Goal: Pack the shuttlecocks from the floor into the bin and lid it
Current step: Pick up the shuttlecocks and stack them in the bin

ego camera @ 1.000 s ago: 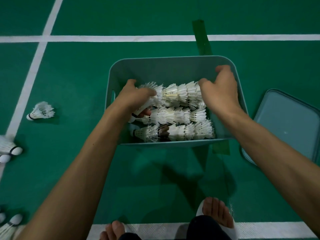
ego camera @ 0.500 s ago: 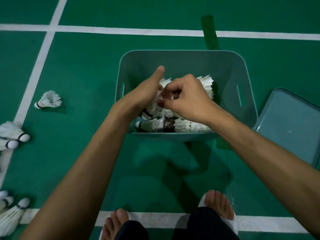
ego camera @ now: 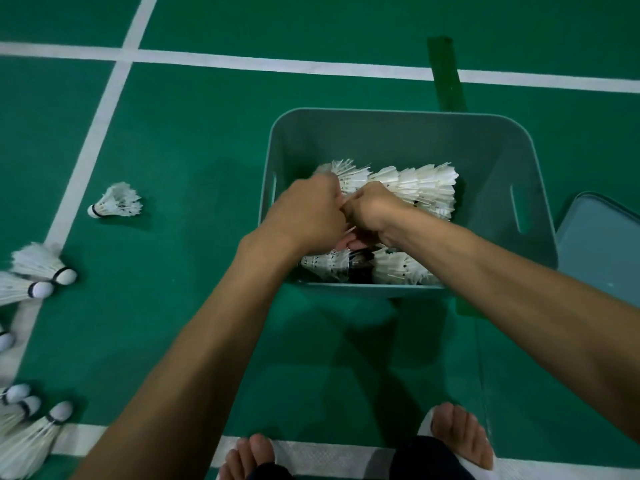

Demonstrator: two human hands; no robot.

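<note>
Both hands are down inside the bin (ego camera: 398, 114), in the centre of the frame. The left hand (ego camera: 304, 216) and the right hand (ego camera: 374, 211) touch each other, with fingers curled narrow among the packed shuttlecocks (ego camera: 419, 188). I cannot tell whether they grip one.

The next pick, I judge, lies to the left. A loose shuttlecock (ego camera: 116, 202) lies alone on its side at middle left, well apart from the bin. Its long axis runs about across the frame, with the cork pointing left, away from the hands. The left hand is nearer to it. More shuttlecocks (ego camera: 41, 268) lie at the left edge.

The lid (ego camera: 602, 244) lies flat just beside the bin at the right edge, nearer the right hand. The floor (ego camera: 194, 140) is a green court with white lines (ego camera: 242, 64).
</note>
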